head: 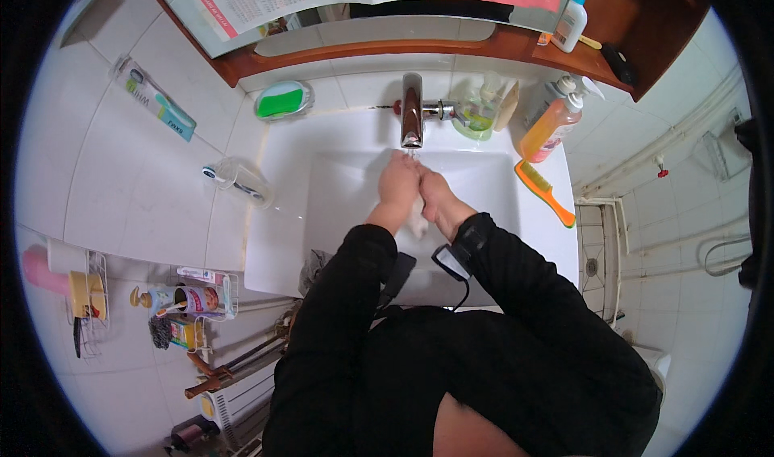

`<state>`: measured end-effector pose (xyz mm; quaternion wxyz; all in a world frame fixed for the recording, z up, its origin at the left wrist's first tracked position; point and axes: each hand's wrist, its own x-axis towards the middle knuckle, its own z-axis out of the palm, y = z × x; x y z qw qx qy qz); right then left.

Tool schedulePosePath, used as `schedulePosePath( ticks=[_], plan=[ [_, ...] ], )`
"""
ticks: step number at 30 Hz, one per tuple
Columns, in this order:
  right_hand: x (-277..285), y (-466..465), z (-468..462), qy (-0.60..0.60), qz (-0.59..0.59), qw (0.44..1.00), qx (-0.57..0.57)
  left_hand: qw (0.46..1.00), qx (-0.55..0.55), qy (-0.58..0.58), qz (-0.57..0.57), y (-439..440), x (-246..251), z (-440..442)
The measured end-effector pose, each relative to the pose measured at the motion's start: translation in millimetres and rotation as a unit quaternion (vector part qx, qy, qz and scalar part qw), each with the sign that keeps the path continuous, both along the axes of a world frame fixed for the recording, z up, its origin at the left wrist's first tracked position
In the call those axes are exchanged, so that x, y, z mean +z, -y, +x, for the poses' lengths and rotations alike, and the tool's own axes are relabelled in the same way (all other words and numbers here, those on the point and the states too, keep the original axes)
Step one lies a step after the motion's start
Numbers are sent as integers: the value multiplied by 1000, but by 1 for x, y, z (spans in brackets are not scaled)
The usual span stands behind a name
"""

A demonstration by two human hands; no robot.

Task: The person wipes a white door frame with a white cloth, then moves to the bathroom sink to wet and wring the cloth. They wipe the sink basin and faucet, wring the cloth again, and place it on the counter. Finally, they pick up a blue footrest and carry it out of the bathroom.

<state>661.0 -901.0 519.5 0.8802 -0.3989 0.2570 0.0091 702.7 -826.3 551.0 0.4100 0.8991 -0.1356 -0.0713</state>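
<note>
Both my hands are together in the white washbasin (pixel 490 185), just beneath the chrome faucet (pixel 412 112), where water runs onto them. My left hand (pixel 399 182) has its back turned up; its fingers curl in under the spout. Against it from the right lies my right hand (pixel 439 197), its fingers bent inward. A whitish, wet thing (pixel 417 222), perhaps cloth or foam, shows between and below the hands; which hand grips it cannot be told. Behind the basin are a green soap bar (pixel 280 102) in a dish and a clear pump bottle (pixel 478 115) beside the faucet lever.
On the right rim stand an orange pump bottle (pixel 551 129) and an orange comb (pixel 547 195). A clear cup with a toothbrush (pixel 242 182) is at the left. The wooden mirror cabinet (pixel 363 50) juts out above the faucet. Wire racks (pixel 233 296) hang at the lower left.
</note>
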Motion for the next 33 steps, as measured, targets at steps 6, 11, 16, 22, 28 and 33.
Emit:
schedulePosePath(
  ticks=[6, 11, 16, 22, 28, 33],
  plan=[
    [2, 15, 7, -9, 34, 999, 5, 999, -1, 36, -39, 9, 3, -18],
    [1, 16, 8, -64, 47, 997, 15, 999, 26, 14, 21, 9, -2, -9],
    [25, 25, 0, -22, 53, 997, 55, 993, -55, -97, -36, -38, -39, 41],
    [33, 57, -5, 2, -14, 999, 35, 787, -159, -503, -320, -66, -31, 37],
    [27, 61, -11, -6, -143, 988, 59, 859, -24, -372, -352, -69, -12, 52],
    [22, 68, -16, -24, -242, 955, 170, 837, -19, -310, -452, -61, -5, 63]
  ],
)
